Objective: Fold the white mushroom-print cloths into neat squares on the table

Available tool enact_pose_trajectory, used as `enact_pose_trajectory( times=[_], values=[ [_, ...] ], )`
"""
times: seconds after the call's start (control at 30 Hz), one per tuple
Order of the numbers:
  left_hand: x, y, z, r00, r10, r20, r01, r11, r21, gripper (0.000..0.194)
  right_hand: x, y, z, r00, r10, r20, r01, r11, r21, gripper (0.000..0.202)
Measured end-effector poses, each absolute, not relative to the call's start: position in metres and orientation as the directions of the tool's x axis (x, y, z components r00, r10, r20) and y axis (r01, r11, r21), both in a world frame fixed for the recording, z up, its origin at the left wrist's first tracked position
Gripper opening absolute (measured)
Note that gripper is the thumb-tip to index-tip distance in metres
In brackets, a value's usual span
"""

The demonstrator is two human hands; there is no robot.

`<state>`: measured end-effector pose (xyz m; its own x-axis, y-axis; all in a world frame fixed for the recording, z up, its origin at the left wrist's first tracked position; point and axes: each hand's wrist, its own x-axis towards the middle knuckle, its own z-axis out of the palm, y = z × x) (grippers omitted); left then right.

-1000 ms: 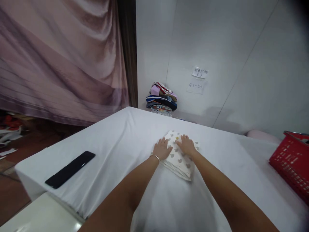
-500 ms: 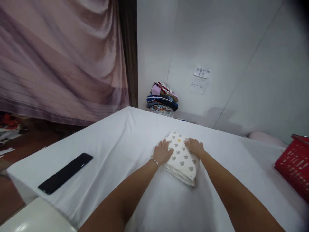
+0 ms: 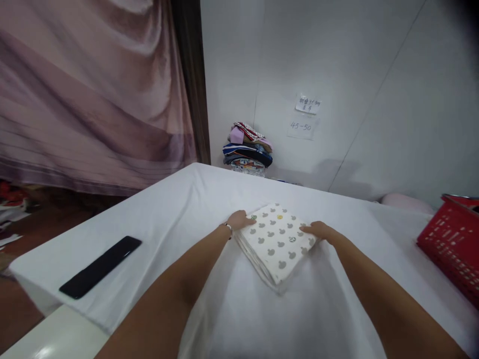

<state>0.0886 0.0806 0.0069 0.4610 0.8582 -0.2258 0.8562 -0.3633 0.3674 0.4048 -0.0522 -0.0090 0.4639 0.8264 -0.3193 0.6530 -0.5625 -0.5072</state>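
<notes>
Your worktop (image 3: 157,219) fills the lower view, a broad rectangle draped in smooth white cloth that hangs softly over its near edge. To the far left a mauve curtain (image 3: 86,89) falls in heavy, sweeping folds. At the right edge sits a red plastic basket (image 3: 449,249) with a slotted, lattice wall. Against the pale panelled wall beyond the worktop is a small pile of folded clothes (image 3: 247,149), mixed colours, soft and uneven. On the left side of the cloth lies a slim black slab (image 3: 100,267), glossy and flat, well apart from you.

Now the centre: a folded cloth (image 3: 275,242), cream cotton printed with small grey mouse-head shapes and one yellow spot, layered into a thick square packet turned corner-on toward you, resting flat in the middle of the worktop. Your left hand (image 3: 241,219) is pressed against its left edge, fingers curled on the fabric, a thin metal bracelet (image 3: 228,227) at the wrist. Your right hand (image 3: 318,230) meets its right corner, fingers laid on the cloth's edge. Neither hand lifts it; both simply hold its sides.
</notes>
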Motion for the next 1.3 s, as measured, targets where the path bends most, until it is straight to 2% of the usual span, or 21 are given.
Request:
enact_pose_trajectory(
  times=[0.1,0.23,0.33,0.43,0.6,0.67,0.73,0.8,0.87,0.97,1.3],
  values=[
    [0.103,0.086,0.010,0.517,0.835,-0.190,0.828,-0.431,0.359,0.051,0.406,-0.087,-0.004,0.428,0.765,-0.481,0.456,-0.642,-0.616,0.044],
    [0.111,0.081,0.009,0.533,0.833,-0.150,0.818,-0.461,0.345,0.050,0.401,-0.121,-0.001,0.403,0.763,-0.506,0.302,-0.633,-0.713,0.039],
    [0.106,0.063,0.009,0.534,0.845,0.013,0.801,-0.511,0.311,0.047,0.398,-0.132,-0.005,0.359,0.807,-0.468,0.177,-0.552,-0.815,0.038],
    [0.098,0.024,0.013,0.630,0.759,0.165,0.692,-0.645,0.324,0.042,0.397,-0.138,-0.010,0.352,0.834,-0.425,0.088,-0.481,-0.872,0.041],
    [0.083,-0.064,0.008,0.809,0.520,0.272,0.419,-0.837,0.353,0.050,0.392,-0.152,-0.016,0.374,0.861,-0.343,0.002,-0.371,-0.929,0.049],
    [0.079,-0.086,-0.003,0.824,0.479,0.303,0.386,-0.865,0.319,0.055,0.388,-0.159,-0.018,0.373,0.877,-0.302,-0.051,-0.306,-0.951,0.059],
    [0.077,-0.095,-0.016,0.827,0.466,0.316,0.388,-0.878,0.280,0.050,0.384,-0.164,-0.022,0.394,0.883,-0.256,-0.093,-0.238,-0.967,0.071],
    [0.078,-0.096,-0.028,0.820,0.471,0.324,0.407,-0.879,0.249,0.041,0.380,-0.165,-0.027,0.443,0.873,-0.202,-0.078,-0.187,-0.979,0.076],
    [0.080,-0.093,-0.037,0.808,0.482,0.339,0.425,-0.875,0.231,0.037,0.377,-0.163,-0.033,0.496,0.858,-0.131,0.012,-0.158,-0.987,0.073],
    [0.080,-0.090,-0.041,0.807,0.476,0.350,0.427,-0.879,0.211,0.036,0.375,-0.157,-0.041,0.540,0.840,-0.047,0.154,-0.153,-0.976,0.067],
    [0.071,-0.091,-0.052,0.832,0.419,0.362,0.415,-0.905,0.093,0.043,0.386,-0.156,-0.058,0.598,0.796,0.095,0.433,-0.221,-0.874,0.049]
  ],
)
